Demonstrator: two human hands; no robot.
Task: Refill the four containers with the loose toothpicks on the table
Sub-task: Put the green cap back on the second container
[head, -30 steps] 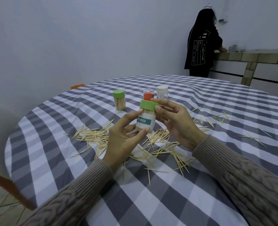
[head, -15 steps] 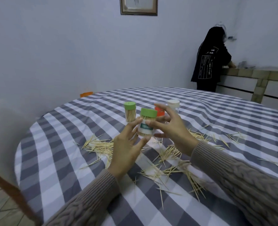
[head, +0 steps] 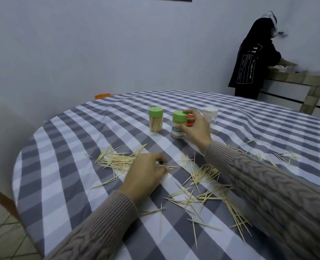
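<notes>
Two green-lidded toothpick containers stand on the checked tablecloth: one (head: 155,122) on the left, and a labelled one (head: 178,124) beside it. My right hand (head: 194,127) grips the labelled one by its lid and side. Behind that hand a red container (head: 190,122) is mostly hidden, and a white-lidded one (head: 210,115) stands to the right. My left hand (head: 147,172) rests on the cloth over a pile of loose toothpicks (head: 116,159), fingers curled, pinching a few. More toothpicks (head: 204,175) lie scattered in front.
The round table (head: 65,166) ends at the left, with a white chair back (head: 0,139) beside it. Scattered toothpicks (head: 284,156) lie at the far right. A person in black (head: 253,61) stands at a counter in the back right corner.
The labelled green-lidded container, held up in both hands before, now stands on the table under my right hand. My left hand let go and dropped onto the toothpick pile.
</notes>
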